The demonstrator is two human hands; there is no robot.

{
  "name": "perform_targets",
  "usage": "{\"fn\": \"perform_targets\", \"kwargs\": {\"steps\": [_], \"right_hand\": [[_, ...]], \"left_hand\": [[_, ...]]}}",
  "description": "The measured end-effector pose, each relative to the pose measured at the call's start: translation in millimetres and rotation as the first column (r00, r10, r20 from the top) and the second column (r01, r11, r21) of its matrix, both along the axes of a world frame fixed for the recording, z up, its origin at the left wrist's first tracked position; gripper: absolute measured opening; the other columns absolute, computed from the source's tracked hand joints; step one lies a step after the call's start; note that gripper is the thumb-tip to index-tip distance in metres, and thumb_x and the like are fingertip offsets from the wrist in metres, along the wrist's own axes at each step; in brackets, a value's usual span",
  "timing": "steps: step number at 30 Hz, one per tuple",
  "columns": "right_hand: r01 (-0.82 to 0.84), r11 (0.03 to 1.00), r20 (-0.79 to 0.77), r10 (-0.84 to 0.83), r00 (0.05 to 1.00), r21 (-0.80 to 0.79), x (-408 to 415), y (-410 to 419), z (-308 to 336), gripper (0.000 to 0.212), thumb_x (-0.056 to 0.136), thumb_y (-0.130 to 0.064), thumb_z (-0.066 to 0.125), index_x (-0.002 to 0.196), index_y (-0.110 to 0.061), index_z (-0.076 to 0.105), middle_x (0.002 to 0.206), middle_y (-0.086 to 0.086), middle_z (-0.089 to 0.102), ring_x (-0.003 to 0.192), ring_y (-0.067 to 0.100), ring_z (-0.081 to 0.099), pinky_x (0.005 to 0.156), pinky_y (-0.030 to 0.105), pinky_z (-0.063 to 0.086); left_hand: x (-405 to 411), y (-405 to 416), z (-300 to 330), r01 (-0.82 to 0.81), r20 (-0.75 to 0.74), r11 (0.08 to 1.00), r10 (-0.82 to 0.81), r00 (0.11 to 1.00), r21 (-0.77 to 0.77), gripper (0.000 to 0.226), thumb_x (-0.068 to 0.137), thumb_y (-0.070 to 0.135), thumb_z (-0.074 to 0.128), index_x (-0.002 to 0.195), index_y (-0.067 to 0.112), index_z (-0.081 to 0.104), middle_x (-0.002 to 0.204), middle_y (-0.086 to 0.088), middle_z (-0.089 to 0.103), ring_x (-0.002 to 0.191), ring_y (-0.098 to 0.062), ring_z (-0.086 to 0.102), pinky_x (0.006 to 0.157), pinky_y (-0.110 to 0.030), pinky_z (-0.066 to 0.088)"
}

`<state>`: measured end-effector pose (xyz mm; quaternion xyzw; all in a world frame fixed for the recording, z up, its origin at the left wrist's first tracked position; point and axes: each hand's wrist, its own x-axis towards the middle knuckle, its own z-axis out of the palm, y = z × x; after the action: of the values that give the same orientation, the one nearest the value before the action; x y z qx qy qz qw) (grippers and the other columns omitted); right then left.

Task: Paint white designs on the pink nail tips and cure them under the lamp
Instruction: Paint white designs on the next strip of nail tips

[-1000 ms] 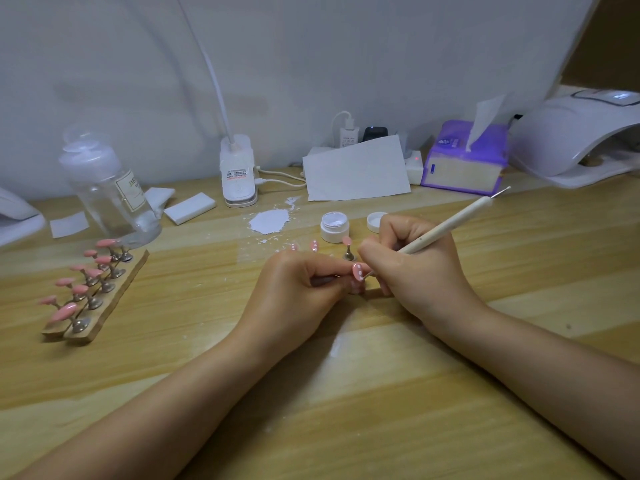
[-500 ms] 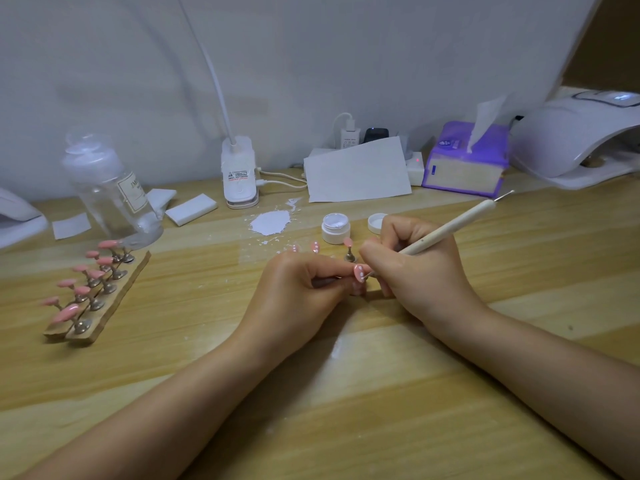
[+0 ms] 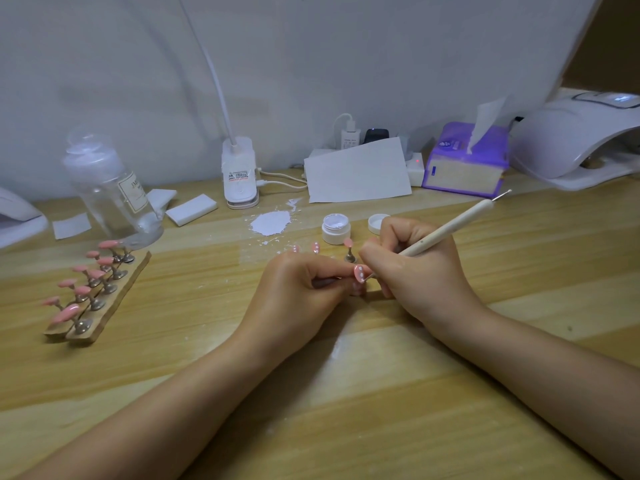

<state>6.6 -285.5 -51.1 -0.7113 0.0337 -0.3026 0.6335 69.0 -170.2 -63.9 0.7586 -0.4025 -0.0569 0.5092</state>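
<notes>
Pink and dotted with white, a small nail tip sits at the centre of the frame, pinched on its thin metal stem between the curled fingers of the left hand, which rests low on the pale wooden tabletop. The right hand is closed in a pen grip around a slim white dotting tool, whose lower tip touches the nail tip's right edge while its upper metal point slants toward the upper right of the frame. Just behind the hands stand a small open white jar with white gel inside and its round white lid lying beside it, top down. Three more pink tips on stems stand near the jar; two of them show white dots. At the left of the frame, a wooden holder strip carries two rows of plain pink nail tips on metal stands. Behind it stands a clear plastic bottle, mostly empty. A white patch of dried paint marks the tabletop near the middle. At the upper right sits a white domed curing lamp, with a purple tissue box just left of it, a tissue sticking up.
</notes>
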Motion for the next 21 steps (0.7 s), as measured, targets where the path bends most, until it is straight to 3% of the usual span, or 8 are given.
{"fn": "perform_targets", "kwargs": {"steps": [3, 7, 12, 16, 21], "right_hand": [[-0.004, 1.000, -0.002, 0.004, 1.000, 0.018, 0.6, -0.4, -0.1, 0.048, 0.075, 0.017, 0.050, 0.043, -0.013, 0.031, 0.026, -0.010, 0.038, 0.025, 0.000, 0.040, 0.035, 0.006, 0.030], [-0.002, 1.000, -0.002, 0.002, 1.000, 0.019, 0.1, -0.3, 0.7, 0.047, 0.075, 0.018, 0.049, 0.044, -0.013, 0.031, 0.025, -0.010, 0.036, 0.025, 0.000, 0.040, 0.034, 0.006, 0.029], [-0.009, 1.000, -0.007, 0.009, 1.000, 0.026, -0.4, 0.7, 1.6, 0.047, 0.076, 0.018, 0.049, 0.045, -0.012, 0.031, 0.025, -0.010, 0.036, 0.025, 0.000, 0.040, 0.034, 0.006, 0.030], [-0.008, 0.999, -0.005, 0.008, 1.000, 0.032, -0.2, 0.9, 1.8, 0.047, 0.076, 0.018, 0.049, 0.045, -0.013, 0.031, 0.025, -0.011, 0.034, 0.024, 0.000, 0.039, 0.033, 0.006, 0.029], [-0.007, 1.000, -0.011, 0.007, 1.000, 0.023, -0.7, 0.5, 1.2, 0.048, 0.076, 0.018, 0.049, 0.044, -0.013, 0.031, 0.025, -0.010, 0.037, 0.025, 0.000, 0.040, 0.034, 0.007, 0.030]], "left_hand": [[0.8, 0.1, -0.9, -0.001, 0.000, 1.000, 0.001, 1.000, 0.013, 0.017, 0.079, 0.005, 0.067, 0.088, 0.017, 0.075, 0.080, 0.007, 0.073, 0.071, 0.017, 0.056, 0.097, -0.032, 0.041], [1.6, 0.7, -1.6, 0.020, -0.001, 1.000, -0.020, 1.000, 0.007, 0.018, 0.078, 0.003, 0.068, 0.090, 0.014, 0.074, 0.081, 0.004, 0.073, 0.072, 0.017, 0.057, 0.074, -0.012, 0.043], [2.3, 0.8, -2.0, 0.015, 0.010, 1.000, -0.015, 1.000, 0.008, 0.017, 0.078, 0.004, 0.068, 0.089, 0.014, 0.075, 0.082, 0.004, 0.073, 0.073, 0.018, 0.056, 0.079, -0.007, 0.040], [1.1, 0.3, -0.8, 0.012, 0.005, 1.000, -0.012, 1.000, 0.010, 0.017, 0.078, 0.005, 0.068, 0.089, 0.015, 0.075, 0.081, 0.004, 0.073, 0.072, 0.016, 0.056, 0.078, -0.015, 0.044], [-0.6, 0.3, 0.5, 0.002, -0.005, 1.000, -0.002, 1.000, 0.010, 0.016, 0.079, 0.005, 0.068, 0.088, 0.016, 0.075, 0.080, 0.006, 0.073, 0.072, 0.016, 0.056, 0.094, -0.033, 0.042]]}}
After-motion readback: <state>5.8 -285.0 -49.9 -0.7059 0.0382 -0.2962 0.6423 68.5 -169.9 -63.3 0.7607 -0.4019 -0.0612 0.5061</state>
